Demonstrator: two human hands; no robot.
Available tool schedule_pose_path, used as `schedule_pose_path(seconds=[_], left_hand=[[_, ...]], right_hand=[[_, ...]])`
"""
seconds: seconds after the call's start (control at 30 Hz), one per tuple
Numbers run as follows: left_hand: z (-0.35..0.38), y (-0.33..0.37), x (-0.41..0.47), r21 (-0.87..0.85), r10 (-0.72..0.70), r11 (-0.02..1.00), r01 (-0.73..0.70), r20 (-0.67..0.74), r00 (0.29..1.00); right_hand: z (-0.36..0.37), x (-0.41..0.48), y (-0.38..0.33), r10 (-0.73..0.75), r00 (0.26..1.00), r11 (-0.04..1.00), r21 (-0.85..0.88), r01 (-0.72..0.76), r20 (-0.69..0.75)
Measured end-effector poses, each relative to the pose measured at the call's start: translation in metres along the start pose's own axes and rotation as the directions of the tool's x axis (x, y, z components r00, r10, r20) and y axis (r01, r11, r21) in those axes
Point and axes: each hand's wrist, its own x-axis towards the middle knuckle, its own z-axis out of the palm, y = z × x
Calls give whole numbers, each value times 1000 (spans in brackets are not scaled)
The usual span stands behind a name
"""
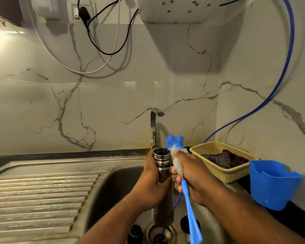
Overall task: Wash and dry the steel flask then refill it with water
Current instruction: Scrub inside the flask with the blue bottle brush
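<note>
The steel flask (162,166) stands upright over the sink basin (113,191), its threaded mouth open at the top. My left hand (151,184) grips its body from the left. My right hand (188,175) holds a blue bottle brush (176,145) by its white bristles, just right of the flask's mouth; the blue sponge tip points up and the blue handle hangs down. The steel tap (155,124) stands behind the flask with no water running. A black cap (135,234) and a steel cup (187,228) lie in the basin near the drain (159,233).
A ribbed steel draining board (37,199) lies to the left. On the right stand a beige basket (224,161) with cloths and a blue plastic holder (271,184). A blue hose (282,74) and cables hang on the marble wall.
</note>
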Motion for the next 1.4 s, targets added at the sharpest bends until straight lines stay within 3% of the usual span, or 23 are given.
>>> schedule_pose_path(seconds=[0.07,0.17,0.3,0.4,0.5,0.6,0.7,0.8,0.9,1.0,1.17,1.23,1.3,1.4], left_hand=[[-3,-1,1,4,2,1000,-2,-46,999],[-21,-5,4,0,-85,996,89,-297,951],[-40,-8,7,25,-99,991,129,-509,855],[-31,0,5,-32,-99,995,95,-463,881],[-16,-1,6,-97,-144,989,113,-418,897],[-14,-7,4,-101,-146,988,113,-435,889],[-26,-13,2,-75,-144,989,124,-422,895],[-29,-14,3,-114,-169,983,141,-298,939],[-18,-12,1,-3,-152,988,154,-178,972],[-21,-9,5,1,-180,982,190,-310,934],[-46,-9,8,-66,-190,982,179,-447,874],[-40,-7,7,-46,-207,977,207,-416,885],[-30,-13,8,-43,-244,966,254,-463,852],[-37,-24,11,-105,-338,935,339,-549,764]], right_hand=[[1,-8,0,1,999,1000,-11,-1,32],[12,-30,6,-24,992,986,-160,44,125],[27,-46,10,-160,959,906,-350,236,233],[26,-36,4,-232,960,868,-412,276,154],[21,-25,0,-177,981,936,-295,192,75],[24,-30,11,-101,987,952,-275,131,121],[32,-38,21,-114,978,921,-349,171,177],[28,-27,18,-110,988,922,-360,143,111],[18,-19,11,-67,998,965,-252,68,10],[20,-28,15,-52,997,955,-290,64,50],[26,-33,19,-204,961,801,-532,274,189],[27,-27,14,-189,971,837,-492,239,150],[27,-27,14,-164,979,871,-448,201,122],[27,-39,22,-141,976,790,-576,212,166]])
